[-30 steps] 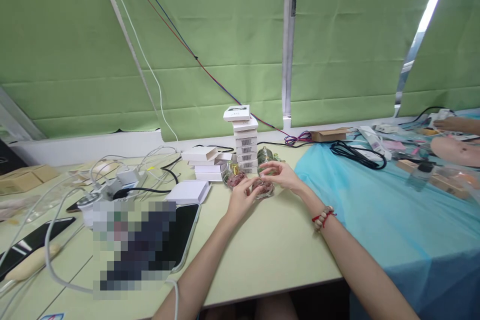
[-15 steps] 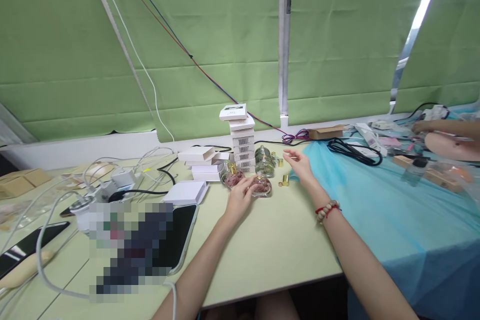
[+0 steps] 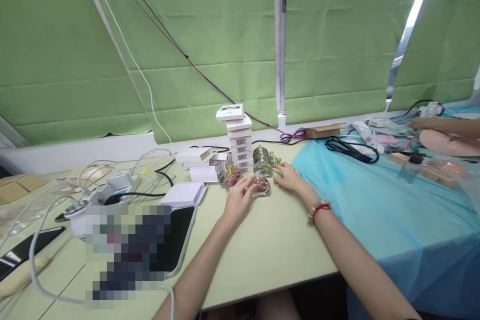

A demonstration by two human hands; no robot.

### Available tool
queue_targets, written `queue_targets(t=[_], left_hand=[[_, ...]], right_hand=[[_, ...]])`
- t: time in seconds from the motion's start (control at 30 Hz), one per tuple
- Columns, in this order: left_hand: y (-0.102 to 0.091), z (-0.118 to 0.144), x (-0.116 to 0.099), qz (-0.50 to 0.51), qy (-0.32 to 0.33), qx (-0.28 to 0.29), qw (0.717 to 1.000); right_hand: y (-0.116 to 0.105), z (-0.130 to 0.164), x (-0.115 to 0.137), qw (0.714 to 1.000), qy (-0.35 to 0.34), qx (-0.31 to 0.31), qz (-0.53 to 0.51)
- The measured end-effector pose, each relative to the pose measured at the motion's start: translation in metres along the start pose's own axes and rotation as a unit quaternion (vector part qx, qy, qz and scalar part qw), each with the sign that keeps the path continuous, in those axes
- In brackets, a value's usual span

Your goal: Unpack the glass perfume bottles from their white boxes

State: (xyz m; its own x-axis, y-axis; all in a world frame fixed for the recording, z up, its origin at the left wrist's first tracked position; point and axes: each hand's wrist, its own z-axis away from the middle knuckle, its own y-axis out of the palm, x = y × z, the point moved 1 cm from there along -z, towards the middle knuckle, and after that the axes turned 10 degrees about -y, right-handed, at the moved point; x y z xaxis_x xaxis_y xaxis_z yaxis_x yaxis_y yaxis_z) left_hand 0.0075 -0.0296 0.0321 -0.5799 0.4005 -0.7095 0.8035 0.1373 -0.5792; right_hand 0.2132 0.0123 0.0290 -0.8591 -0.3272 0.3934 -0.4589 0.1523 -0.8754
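Note:
My left hand (image 3: 237, 201) rests on the table with its fingers closed on the side of a clear glass perfume bottle (image 3: 261, 188) with pink contents. Just behind it stands another pink perfume bottle (image 3: 230, 179) with a gold neck. My right hand (image 3: 290, 178), a beaded bracelet at its wrist, is bent down to the tabletop right of the held bottle. Its fingers curl over the spot of the small gold caps, and what lies under them is hidden. Greenish glass bottles (image 3: 262, 162) stand behind, with gold-green caps (image 3: 273, 158) beside them.
A tall stack of white boxes (image 3: 240, 142) rises behind the bottles. More white boxes (image 3: 200, 162) lie left, near a phone (image 3: 178, 240), chargers and cables. A blue sheet (image 3: 375, 200) covers the right side, holding a black cable coil (image 3: 350, 151); another person's arm (image 3: 446, 124) reaches in there.
My right hand has come down and left, from hovering beside the gold caps to covering them on the table. My left hand stays at the pink bottle. The view has shifted slightly.

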Motion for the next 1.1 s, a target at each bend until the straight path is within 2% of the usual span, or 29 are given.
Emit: queue_targets(t=[0.17,0.33,0.53,0.63,0.7,0.8,0.97,1.1], left_hand=[[0.000,0.000,-0.002,0.000,0.006,-0.001,1.000],[0.001,0.000,-0.001,-0.002,0.003,0.000,1.000],[0.001,0.000,-0.002,-0.008,-0.004,0.007,1.000],[0.000,0.001,-0.004,-0.003,-0.010,0.010,1.000],[0.000,0.002,-0.005,-0.001,-0.011,0.012,1.000],[0.000,0.002,-0.004,0.002,0.000,0.013,1.000],[0.001,0.002,-0.002,-0.008,0.007,0.015,1.000],[0.001,0.002,-0.002,-0.012,0.008,0.014,1.000]], right_hand=[[-0.014,0.005,0.002,1.000,-0.003,0.002,0.003],[-0.033,0.009,0.003,0.998,-0.047,0.027,0.002],[-0.025,0.007,0.002,0.995,-0.090,0.035,0.004],[-0.023,0.004,0.006,0.991,-0.107,0.002,-0.076],[-0.025,0.001,0.014,0.976,-0.125,-0.047,-0.173],[-0.027,-0.002,0.029,0.930,-0.141,-0.106,-0.322],[-0.020,-0.004,0.048,0.861,-0.132,-0.073,-0.486],[-0.009,-0.006,0.051,0.822,-0.084,-0.096,-0.555]])
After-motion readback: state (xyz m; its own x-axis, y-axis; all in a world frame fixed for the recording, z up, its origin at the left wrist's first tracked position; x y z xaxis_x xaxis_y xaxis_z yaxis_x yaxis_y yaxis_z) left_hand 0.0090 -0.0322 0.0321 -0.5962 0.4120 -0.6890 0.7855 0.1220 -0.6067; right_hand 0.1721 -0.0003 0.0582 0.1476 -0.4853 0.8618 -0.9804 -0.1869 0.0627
